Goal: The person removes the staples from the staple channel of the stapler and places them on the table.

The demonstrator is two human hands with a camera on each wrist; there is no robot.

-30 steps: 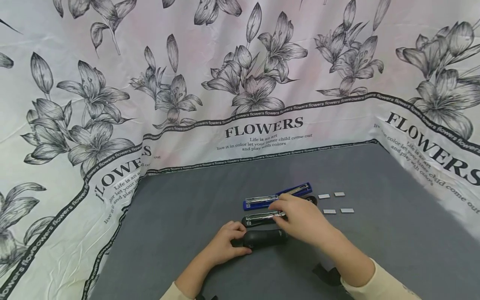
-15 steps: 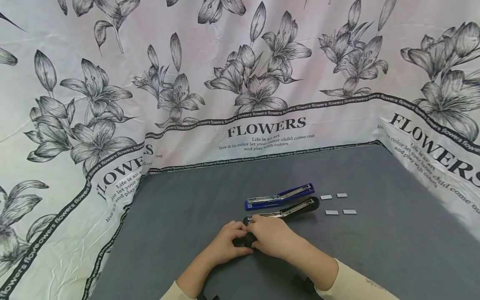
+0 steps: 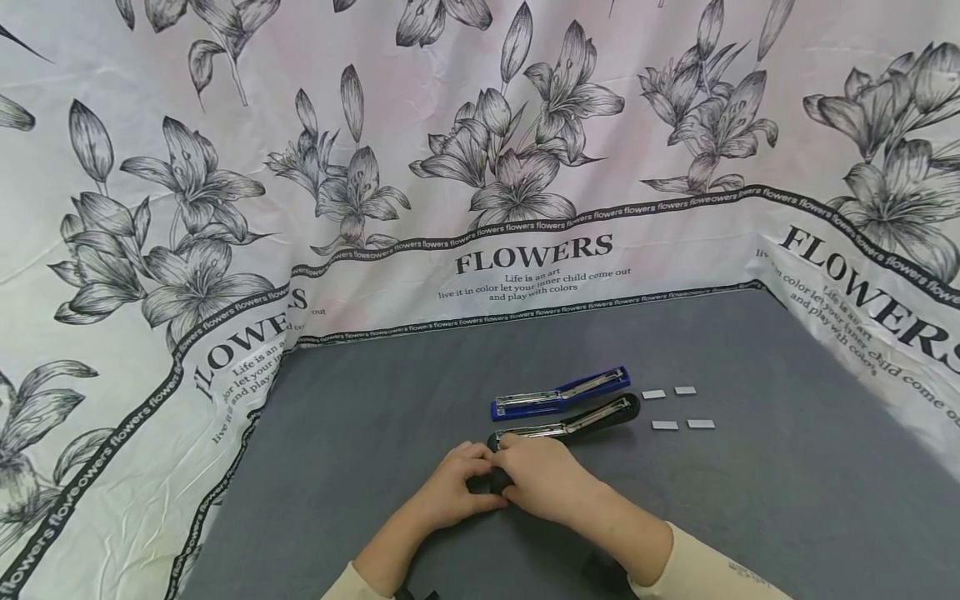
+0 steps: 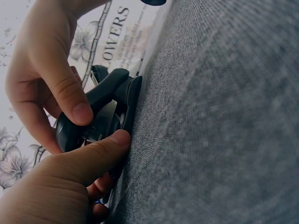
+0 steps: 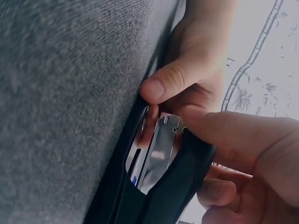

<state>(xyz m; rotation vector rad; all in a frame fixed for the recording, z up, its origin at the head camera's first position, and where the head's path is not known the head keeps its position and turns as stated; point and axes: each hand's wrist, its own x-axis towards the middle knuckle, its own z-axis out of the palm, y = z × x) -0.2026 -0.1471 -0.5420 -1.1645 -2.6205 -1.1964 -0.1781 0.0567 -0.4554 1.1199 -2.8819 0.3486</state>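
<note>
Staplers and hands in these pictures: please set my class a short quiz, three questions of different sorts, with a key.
1. Count: how many small pale strips lie on the grey surface in the head view?
2. Choose: which lies farthest from the person? A) blue stapler B) opened black stapler C) stapler in the hands
3. Fill in: the left hand holds the base of the held black stapler; the ____ hand holds its upper arm.

Key: 1. Four. 2. A. 3. Right hand.
</note>
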